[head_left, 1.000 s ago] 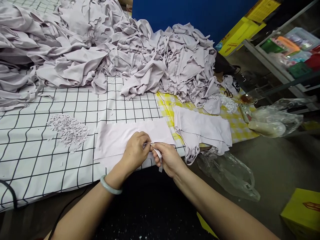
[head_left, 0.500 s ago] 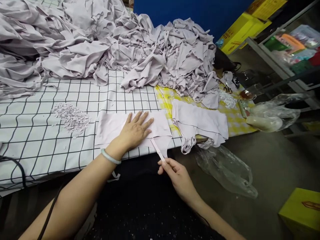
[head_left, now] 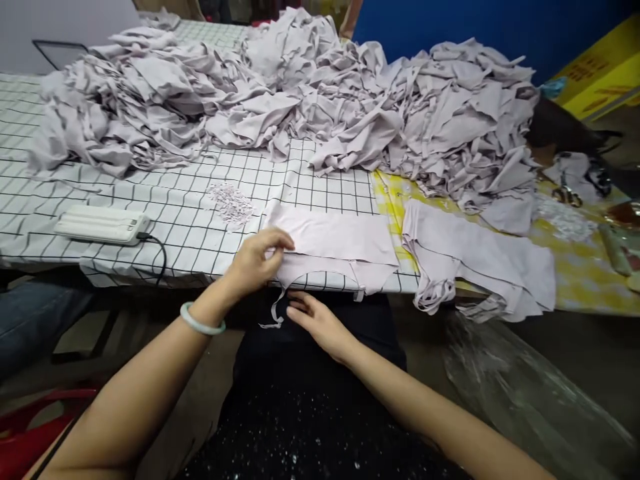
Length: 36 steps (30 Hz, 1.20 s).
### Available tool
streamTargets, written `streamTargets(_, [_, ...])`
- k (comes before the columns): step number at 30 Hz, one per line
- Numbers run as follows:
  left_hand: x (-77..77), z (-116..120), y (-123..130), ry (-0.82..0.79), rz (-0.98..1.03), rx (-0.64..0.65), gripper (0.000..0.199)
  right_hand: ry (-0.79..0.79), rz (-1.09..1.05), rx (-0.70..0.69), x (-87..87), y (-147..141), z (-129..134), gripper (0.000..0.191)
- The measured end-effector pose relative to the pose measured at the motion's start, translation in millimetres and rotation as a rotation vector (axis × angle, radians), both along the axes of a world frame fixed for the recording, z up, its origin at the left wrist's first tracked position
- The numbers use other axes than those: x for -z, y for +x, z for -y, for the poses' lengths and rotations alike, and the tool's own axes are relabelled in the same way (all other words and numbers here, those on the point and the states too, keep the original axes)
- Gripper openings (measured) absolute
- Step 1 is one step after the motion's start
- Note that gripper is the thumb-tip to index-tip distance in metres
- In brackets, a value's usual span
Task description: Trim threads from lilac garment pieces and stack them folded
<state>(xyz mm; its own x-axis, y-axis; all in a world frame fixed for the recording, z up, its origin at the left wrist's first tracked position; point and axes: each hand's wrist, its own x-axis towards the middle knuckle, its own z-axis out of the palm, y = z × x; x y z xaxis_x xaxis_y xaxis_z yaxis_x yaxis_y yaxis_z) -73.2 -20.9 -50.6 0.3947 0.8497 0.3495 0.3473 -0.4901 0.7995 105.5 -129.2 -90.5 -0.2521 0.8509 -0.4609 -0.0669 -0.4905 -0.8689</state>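
A pale pinkish-grey strappy camisole top (head_left: 335, 233) lies flat at the table's front edge, its lower part folded over. One thin strap (head_left: 276, 310) hangs off the edge on the left; the other shows as a short loop on the right. My left hand (head_left: 255, 263), a pale bangle on its wrist, is over the top's left end with fingers loosely bent and nothing seen in them. Just below the edge, beside the hanging strap, is my right hand (head_left: 320, 323), thumb and fingers apart. It appears not to touch the strap.
A large heap of similar garments (head_left: 340, 100) spans the back. Folded tops (head_left: 480, 253) lie stacked at right on a yellow checked cloth (head_left: 580, 273). Small fabric scraps (head_left: 231, 203) and a white power bank (head_left: 100, 223) with a cable are at left. Scissors (head_left: 567, 195) lie far right.
My right hand has let go of the right strap and moved left to the other strap. My left hand has lifted from lying flat and shifted to the top's left end. The view has turned left.
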Motion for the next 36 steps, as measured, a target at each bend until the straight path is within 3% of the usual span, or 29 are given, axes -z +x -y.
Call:
streamTargets(4, [21.9, 32, -15, 0.027, -0.101, 0.079, 0.033, -0.196, -0.27, 0.08, 2.5, -33, -25, 0.035])
streamTargets(10, [43.4, 43, -27, 0.228, -0.239, 0.171, 0.041, -0.394, -0.275, 0.043, -30.6, -8, 2, 0.039])
streamTargets(15, [45.3, 52, -22, 0.187, -0.399, 0.126, 0.025, -0.231, -0.174, -0.039, -71.2, 12, 10, 0.046])
streamTargets(18, [45.4, 54, -19, 0.185, -0.416, 0.117, 0.02, -0.123, -0.247, -0.161, -96.9, 25, -13, 0.026])
streamTargets(20, [45.0, 53, -18, 0.166, -0.42, 0.118, 0.021, -0.033, -0.28, -0.157, -105.7, 30, -38, 0.024])
streamTargets(23, [43.8, 52, -18, 0.139, -0.428, 0.126, 0.021, 0.044, -0.219, -0.059, -99.2, 30, -79, 0.034])
streamTargets(27, [41.5, 51, -19, 0.124, -0.419, 0.125, 0.02, 0.162, -0.026, 0.137, -69.7, 26, -125, 0.033])
streamTargets(30, [38.8, 52, -19, 0.106, -0.405, 0.111, 0.02, 0.284, 0.149, 0.232, -52.5, 31, -144, 0.026])
streamTargets(33, [36.5, 52, -18, 0.093, -0.389, 0.102, 0.018, 0.35, 0.4, 0.178, -45.3, 41, -140, 0.017])
streamTargets(36, [35.5, 51, -17, 0.079, -0.39, 0.114, 0.018, 0.553, 0.546, -0.072, -42.2, 42, -119, 0.015])
